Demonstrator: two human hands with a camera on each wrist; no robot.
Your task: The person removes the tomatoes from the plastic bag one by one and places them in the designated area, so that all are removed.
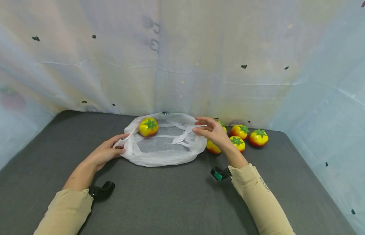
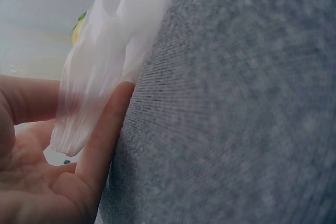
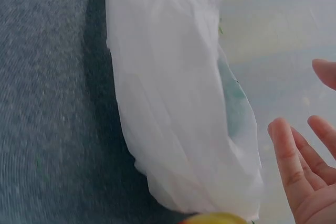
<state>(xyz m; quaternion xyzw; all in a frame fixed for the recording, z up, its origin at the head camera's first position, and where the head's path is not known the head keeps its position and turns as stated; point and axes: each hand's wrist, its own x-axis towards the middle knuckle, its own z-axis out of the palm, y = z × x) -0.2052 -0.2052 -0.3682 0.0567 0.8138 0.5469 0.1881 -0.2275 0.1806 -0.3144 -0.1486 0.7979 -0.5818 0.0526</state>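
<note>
A white translucent plastic bag lies on the dark table with its mouth spread wide. Inside its far left part sits a yellow-and-red fruit with a green leafy top, like a tomato or persimmon. My left hand holds the bag's left edge; in the left wrist view a gathered strip of the bag lies between thumb and fingers. Over the bag's right rim hovers my right hand, fingers spread and holding nothing. The right wrist view shows these fingers apart from the bag.
Similar fruits cluster right of the bag, among them one at the far right and a nearer one; my right hand partly covers others. A pale sheet hangs behind the grey-black tabletop.
</note>
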